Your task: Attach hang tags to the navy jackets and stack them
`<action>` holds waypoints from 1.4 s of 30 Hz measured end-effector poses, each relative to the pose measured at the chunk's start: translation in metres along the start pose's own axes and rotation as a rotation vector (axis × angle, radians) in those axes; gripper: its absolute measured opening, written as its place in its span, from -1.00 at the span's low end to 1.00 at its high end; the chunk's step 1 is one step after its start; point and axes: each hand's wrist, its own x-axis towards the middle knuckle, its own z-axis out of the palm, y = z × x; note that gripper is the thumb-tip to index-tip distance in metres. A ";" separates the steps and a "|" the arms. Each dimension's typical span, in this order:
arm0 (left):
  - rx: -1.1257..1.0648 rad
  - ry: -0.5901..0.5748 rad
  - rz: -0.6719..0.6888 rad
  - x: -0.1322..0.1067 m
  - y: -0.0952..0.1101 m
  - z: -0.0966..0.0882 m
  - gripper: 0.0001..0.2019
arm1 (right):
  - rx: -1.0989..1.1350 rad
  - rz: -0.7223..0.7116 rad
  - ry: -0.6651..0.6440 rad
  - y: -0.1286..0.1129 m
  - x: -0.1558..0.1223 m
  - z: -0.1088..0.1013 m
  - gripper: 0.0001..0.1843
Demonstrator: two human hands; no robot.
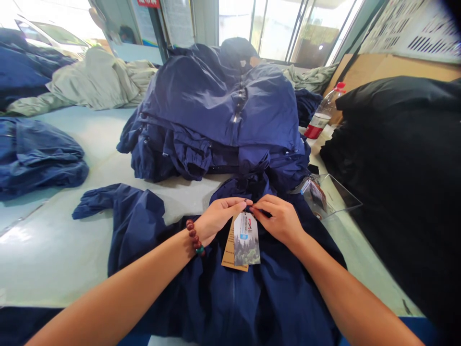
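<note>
A navy jacket (230, 298) lies spread on the table in front of me, its collar toward the far side. Two hang tags rest on its chest: a white one with a forest picture (247, 240) over a brown card tag (227, 257). My left hand (221, 216), with a beaded bracelet at the wrist, pinches the dark tag string just above the tags. Close beside it, my right hand (279, 216) has thumb and fingertips pinched together at the same spot near the collar. What lies between the right fingertips is too small to make out.
A tall stack of navy jackets (223, 105) stands behind. At right are a clear plastic tray (338, 199) with tags, a red-capped bottle (320, 117) and a big black heap (403, 158). Folded navy garments (39, 156) and grey cloth (97, 79) lie at left.
</note>
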 end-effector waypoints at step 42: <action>0.723 -0.012 0.469 0.000 -0.004 0.004 -0.80 | -0.324 -0.243 -0.098 -0.016 -0.001 -0.018 -0.79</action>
